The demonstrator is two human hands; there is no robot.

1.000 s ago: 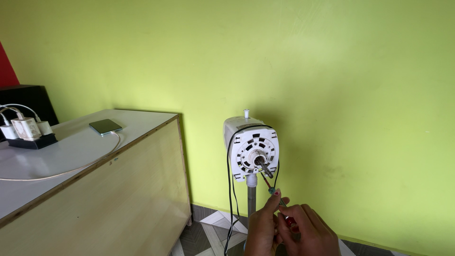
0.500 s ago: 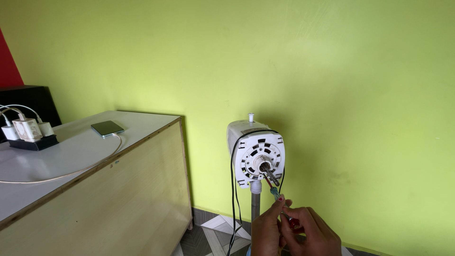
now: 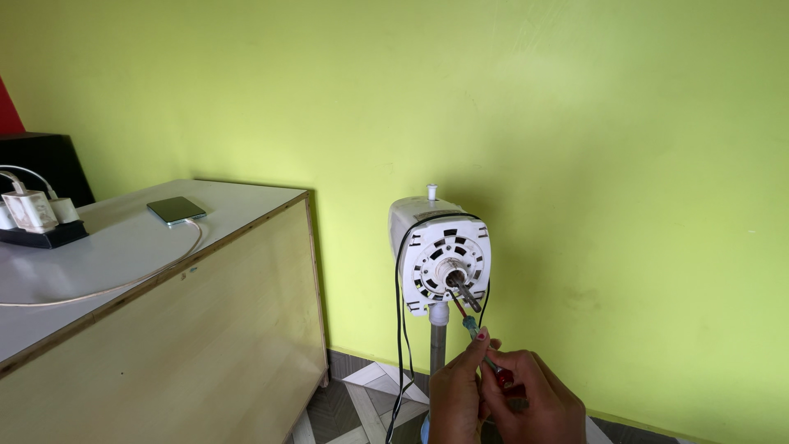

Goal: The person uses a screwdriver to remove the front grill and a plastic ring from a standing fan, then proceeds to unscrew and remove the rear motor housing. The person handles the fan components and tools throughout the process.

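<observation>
A white fan motor housing [image 3: 440,256] stands on a grey pole [image 3: 438,345] in front of the green wall, its blade and guard off and its metal shaft [image 3: 464,291] sticking out. A small screwdriver [image 3: 470,324] with a green and red handle points up at the housing's front face just below the shaft. My left hand [image 3: 457,396] and my right hand [image 3: 530,399] are pressed together low in the view, both closed round the screwdriver's handle. A black cord [image 3: 402,329] hangs down the housing's left side.
A wooden counter [image 3: 197,329] with a white top fills the left. On it lie a phone [image 3: 174,210] on a white cable and a black power strip [image 3: 37,226] with white chargers. Patterned floor tiles [image 3: 362,395] show below.
The view has shifted so that the fan sits slightly further right and lower. My hands have stayed joined on the screwdriver, whose tip stays at the housing's front.
</observation>
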